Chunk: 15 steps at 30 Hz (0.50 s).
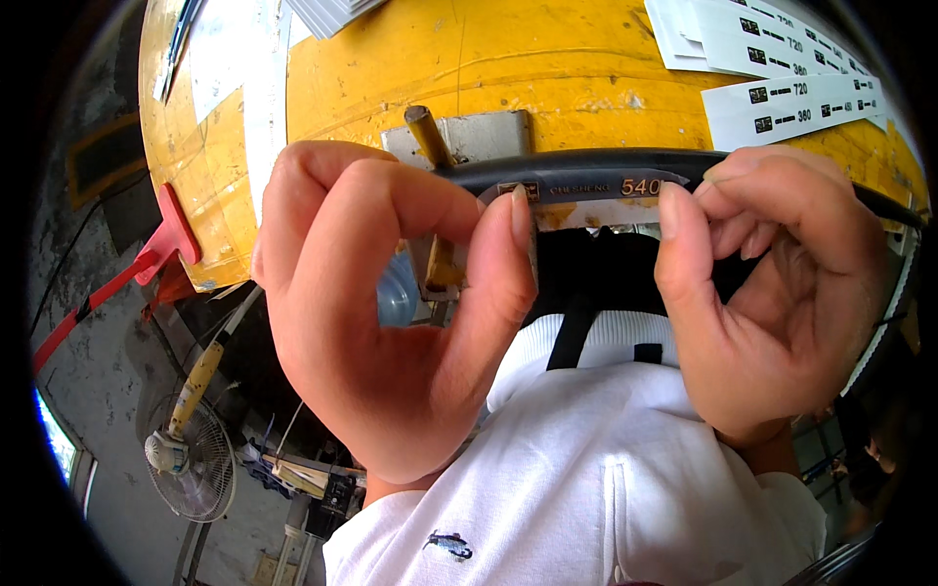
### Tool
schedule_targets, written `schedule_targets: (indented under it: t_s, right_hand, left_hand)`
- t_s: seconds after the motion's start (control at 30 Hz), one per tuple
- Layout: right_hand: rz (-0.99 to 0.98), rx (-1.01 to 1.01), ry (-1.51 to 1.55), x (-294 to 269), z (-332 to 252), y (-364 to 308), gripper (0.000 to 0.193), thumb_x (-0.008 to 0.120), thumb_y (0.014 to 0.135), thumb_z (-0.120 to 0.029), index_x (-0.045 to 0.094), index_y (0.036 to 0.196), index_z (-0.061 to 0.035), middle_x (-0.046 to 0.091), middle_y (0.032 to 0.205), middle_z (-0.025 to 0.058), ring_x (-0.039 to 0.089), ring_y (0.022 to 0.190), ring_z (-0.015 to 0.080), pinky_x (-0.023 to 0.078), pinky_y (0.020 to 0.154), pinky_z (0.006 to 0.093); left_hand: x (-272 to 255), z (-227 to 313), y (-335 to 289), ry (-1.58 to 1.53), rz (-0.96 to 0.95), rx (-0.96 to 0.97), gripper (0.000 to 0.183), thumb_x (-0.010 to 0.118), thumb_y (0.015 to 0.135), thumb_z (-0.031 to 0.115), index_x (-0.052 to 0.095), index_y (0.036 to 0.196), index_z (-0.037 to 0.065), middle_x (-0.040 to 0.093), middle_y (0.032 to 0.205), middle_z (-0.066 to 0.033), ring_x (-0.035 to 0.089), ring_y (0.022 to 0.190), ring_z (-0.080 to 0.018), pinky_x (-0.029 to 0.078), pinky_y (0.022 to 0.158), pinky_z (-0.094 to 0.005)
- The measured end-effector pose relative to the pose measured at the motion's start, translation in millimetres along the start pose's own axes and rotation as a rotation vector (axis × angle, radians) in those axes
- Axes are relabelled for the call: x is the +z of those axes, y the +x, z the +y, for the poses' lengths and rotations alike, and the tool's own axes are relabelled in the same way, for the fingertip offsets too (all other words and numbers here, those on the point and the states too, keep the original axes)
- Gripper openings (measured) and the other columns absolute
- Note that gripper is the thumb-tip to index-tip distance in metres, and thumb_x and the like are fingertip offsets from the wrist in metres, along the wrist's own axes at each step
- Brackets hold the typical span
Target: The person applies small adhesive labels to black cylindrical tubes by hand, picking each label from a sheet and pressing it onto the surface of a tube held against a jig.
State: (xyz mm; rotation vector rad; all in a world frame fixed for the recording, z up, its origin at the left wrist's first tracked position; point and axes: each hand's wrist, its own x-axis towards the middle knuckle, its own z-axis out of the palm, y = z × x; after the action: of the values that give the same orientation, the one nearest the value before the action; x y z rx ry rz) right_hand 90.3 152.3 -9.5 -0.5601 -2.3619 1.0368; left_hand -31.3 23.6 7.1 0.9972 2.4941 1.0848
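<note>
The decal [586, 188] runs along the black rim [625, 163] at the desk's [576, 78] edge, its ends in narrow pinching grips of the left hand [381, 303] and right hand [782, 293] (whether it touches the rim, I cannot tell), so uneven pulling might crease or skew it.

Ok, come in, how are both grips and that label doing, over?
Left grip and right grip: pinching opposite ends of clear label. Label: lengthwise along black tube, contact unclear. White printed strips: on yellow table, out of the way.
</note>
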Motion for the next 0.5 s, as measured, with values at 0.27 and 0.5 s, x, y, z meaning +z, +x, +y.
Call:
schedule_targets:
  t_s: [0.27, 0.5]
  right_hand:
    - [-0.150, -0.281, -0.221, -5.7, -0.2, -16.8, 0.039, 0.061, 0.076, 0.010, 0.062, 0.115, 0.0017, 0.058, 0.075, 0.0043, 0.052, 0.059, 0.0165, 0.043, 0.055, 0.0278]
    - [-0.201, -0.235, -0.414, 22.8, -1.3, -29.2, 0.063, 0.059, 0.067, 0.008, 0.057, 0.129, 0.0031, 0.053, 0.058, 0.0031, 0.046, 0.043, 0.0154, 0.039, 0.042, 0.0297]
  left_hand:
    - [1.1, -1.3, 0.9, -0.047, 0.009, 0.011, 0.018, 0.069, 0.078, -0.001, 0.052, 0.074, -0.001, 0.047, 0.077, -0.0059, 0.045, 0.080, -0.0171, 0.033, 0.079, -0.0267]
    - [2.5, -0.4, 1.3, -0.066, 0.008, 0.019, 0.018, 0.069, 0.078, -0.002, 0.052, 0.074, -0.001, 0.048, 0.077, -0.0057, 0.045, 0.079, -0.0163, 0.033, 0.078, -0.0250]
